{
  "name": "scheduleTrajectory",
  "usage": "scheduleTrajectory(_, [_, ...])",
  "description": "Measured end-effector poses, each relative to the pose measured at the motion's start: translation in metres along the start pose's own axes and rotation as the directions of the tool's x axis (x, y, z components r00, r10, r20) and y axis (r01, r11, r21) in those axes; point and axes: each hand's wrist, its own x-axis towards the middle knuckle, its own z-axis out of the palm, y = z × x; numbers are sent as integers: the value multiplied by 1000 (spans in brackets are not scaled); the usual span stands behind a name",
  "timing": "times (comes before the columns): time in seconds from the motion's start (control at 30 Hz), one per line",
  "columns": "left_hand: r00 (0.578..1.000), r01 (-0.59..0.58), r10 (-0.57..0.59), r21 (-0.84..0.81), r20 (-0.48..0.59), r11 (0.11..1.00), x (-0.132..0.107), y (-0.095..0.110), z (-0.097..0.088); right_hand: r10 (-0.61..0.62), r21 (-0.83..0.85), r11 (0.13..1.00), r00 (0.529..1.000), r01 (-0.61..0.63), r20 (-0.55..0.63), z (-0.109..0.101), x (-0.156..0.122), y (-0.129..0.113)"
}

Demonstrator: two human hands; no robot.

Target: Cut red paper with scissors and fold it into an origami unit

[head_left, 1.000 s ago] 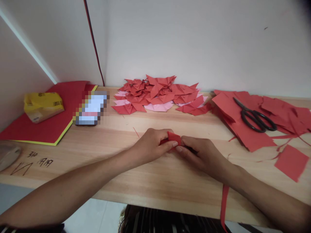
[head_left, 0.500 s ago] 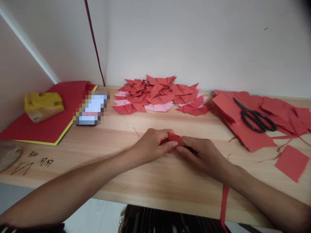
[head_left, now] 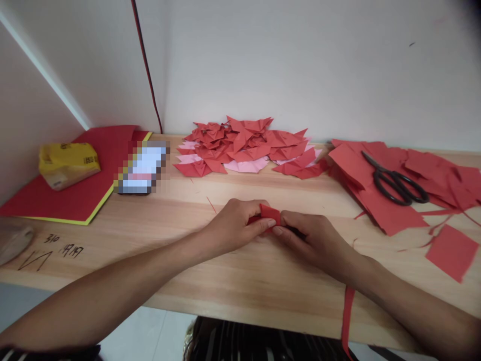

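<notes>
A small folded piece of red paper (head_left: pixel 269 213) sits on the wooden table (head_left: pixel 233 281) between my two hands. My left hand (head_left: pixel 235 225) is closed on its left side, thumb and fingers pinching it. My right hand (head_left: pixel 311 238) is closed on its right side, fingertips pressed against the fold. Most of the paper is hidden under my fingers. Behind my hands, against the wall, lies a heap of folded red and pink paper shapes (head_left: pixel 246 148).
Black scissors (head_left: pixel 394 180) lie on cut red sheets (head_left: pixel 379 200) at the right, with a loose red square (head_left: pixel 451 250) nearer me. A red strip (head_left: pixel 346 313) hangs over the front edge. At the left are red card sheets (head_left: pixel 75 195), a yellow packet (head_left: pixel 67 163) and a phone (head_left: pixel 141 168).
</notes>
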Motion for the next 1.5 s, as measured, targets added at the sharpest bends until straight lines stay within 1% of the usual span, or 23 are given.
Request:
scheduleTrajectory(0.4, [1000,-8,8,-9,-4,1000,0,-1,1,28,31,999,999,-29,22,-2,1,-1])
scheduleTrajectory(0.83, [1000,-2,2,-19,9,1000,0,0,1,47,14,999,999,-48,26,-2,1,-2])
scheduleTrajectory(0.97, [1000,0,0,-30,7,1000,-1,-1,1,46,15,999,999,-46,15,-1,0,-2])
scheduleTrajectory(1.1, [1000,-22,21,-35,-14,999,-1,-2,2,51,31,998,999,-51,-15,-1,0,-3])
scheduleTrajectory(1.23, [999,-13,10,-85,-31,996,-1,0,2,59,43,997,998,-58,-18,-3,-1,-6])
scheduleTrajectory(1.37, [1000,7,-3,-165,20,986,-2,3,0,9,55,998,1000,-10,8,-5,0,-8])
scheduleTrajectory(1.43, [999,-9,15,-159,36,987,-2,4,0,-17,62,998,1000,16,17,-4,0,-9])
scheduleTrajectory(1.5, [1000,-19,22,-142,22,990,-3,6,1,-17,67,998,1000,16,19,-4,0,-8])
